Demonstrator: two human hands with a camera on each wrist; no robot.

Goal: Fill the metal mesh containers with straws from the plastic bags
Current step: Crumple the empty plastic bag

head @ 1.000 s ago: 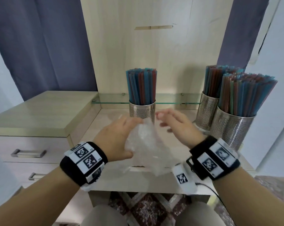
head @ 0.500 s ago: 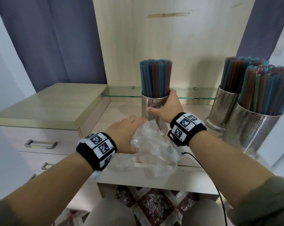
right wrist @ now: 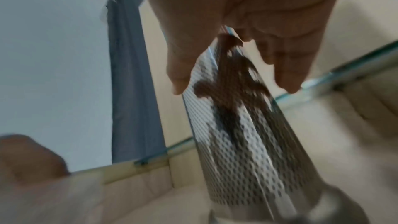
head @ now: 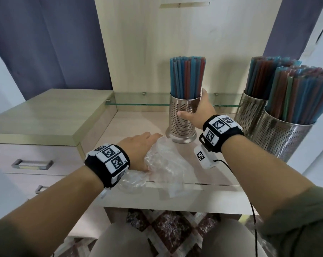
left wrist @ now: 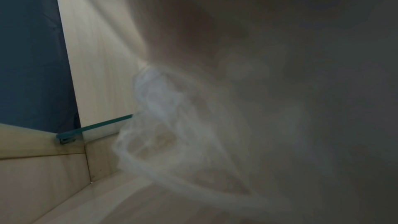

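Right hand [head: 197, 110]: arm extended forward, grip curled round the middle mesh container [head: 182, 119], straws [head: 187, 77] upright inside, on the bench [head: 131, 125]. Left hand [head: 138, 148]: laid palm-down on the crumpled plastic bag [head: 166, 164]; grip closure cannot be told.

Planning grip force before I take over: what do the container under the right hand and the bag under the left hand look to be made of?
Container: looks like polished steel, perforated wall, mirror-like reflections, solid flared base. Bag: thin clear plastic film, crumpled, glossy, see-through to the desk.
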